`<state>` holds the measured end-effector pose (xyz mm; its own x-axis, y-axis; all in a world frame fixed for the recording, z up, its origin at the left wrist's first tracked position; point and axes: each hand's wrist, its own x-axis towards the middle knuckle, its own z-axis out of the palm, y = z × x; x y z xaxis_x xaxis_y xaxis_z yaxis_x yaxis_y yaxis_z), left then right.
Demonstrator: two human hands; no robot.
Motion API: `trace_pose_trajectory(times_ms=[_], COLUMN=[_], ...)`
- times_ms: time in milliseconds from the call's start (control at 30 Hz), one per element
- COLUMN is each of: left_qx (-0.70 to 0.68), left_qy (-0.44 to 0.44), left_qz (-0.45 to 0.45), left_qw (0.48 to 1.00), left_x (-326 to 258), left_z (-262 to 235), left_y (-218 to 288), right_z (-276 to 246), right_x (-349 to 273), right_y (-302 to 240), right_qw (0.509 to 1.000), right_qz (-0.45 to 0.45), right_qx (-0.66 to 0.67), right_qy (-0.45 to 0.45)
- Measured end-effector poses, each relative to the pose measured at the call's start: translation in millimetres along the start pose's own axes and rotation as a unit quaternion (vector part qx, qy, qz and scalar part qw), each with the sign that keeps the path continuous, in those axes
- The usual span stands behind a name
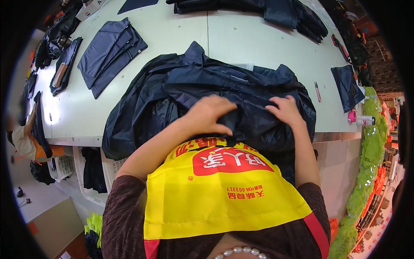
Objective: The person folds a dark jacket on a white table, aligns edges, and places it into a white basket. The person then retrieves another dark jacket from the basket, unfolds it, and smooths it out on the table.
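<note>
A dark navy jacket (185, 84) of thin, shiny fabric lies crumpled over the table's near edge, its collar end pointing away from me. My left hand (211, 113) is over its middle, thumb and fingers spread, with a fold of the fabric between them. On the jacket's right part rests my right hand (285, 110), its fingers apart and slightly bent. Neither hand visibly grips the cloth. The jacket's lower end drops toward my yellow apron (189, 203), which hides part of it.
Folded dark garments (110, 54) lie on the pale table (172, 34) at the left, with a dark pile (293, 17) at the back. To the right are small snips (318, 91), a dark folded pouch (347, 88), a pink ring (352, 116) and a can (365, 121). Lime-green fabric (366, 164) hangs beyond.
</note>
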<state>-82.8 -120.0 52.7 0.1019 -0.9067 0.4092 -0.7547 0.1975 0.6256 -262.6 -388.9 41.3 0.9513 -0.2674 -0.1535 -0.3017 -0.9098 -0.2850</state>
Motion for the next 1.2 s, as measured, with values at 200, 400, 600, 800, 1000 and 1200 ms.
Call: trace_pose_trajectory(times_ms=[200, 400, 600, 800, 1000, 1200], left_qx=[0.082, -0.053, -0.119, 0.296, 0.282, 0.338], left_qy=[-0.205, -0.316, -0.146, -0.106, -0.062, -0.039], left_qz=[0.135, 0.019, -0.203, -0.16, -0.171, -0.122], left_qw=[0.966, 0.947, 0.961, 0.936, 0.942, 0.932], left_x=[-24, -42, -18, -41, -29, 30], left_z=[37, 34, 26, 37, 40, 43], left_y=[-10, -16, -6, -76, -72, -79], right_z=[59, 36, 13, 45, 24, 40], right_x=[25, 57, 33, -9, -4, 64], right_y=[4, 32, 7, 42, 25, -14], right_qw=[0.989, 0.991, 0.994, 0.975, 0.939, 0.943], right_qz=[0.032, 0.053, 0.035, 0.152, 0.086, 0.0], right_qx=[0.136, 0.11, -0.005, -0.115, -0.022, -0.066], right_qy=[0.055, 0.061, 0.107, 0.115, 0.332, 0.326])
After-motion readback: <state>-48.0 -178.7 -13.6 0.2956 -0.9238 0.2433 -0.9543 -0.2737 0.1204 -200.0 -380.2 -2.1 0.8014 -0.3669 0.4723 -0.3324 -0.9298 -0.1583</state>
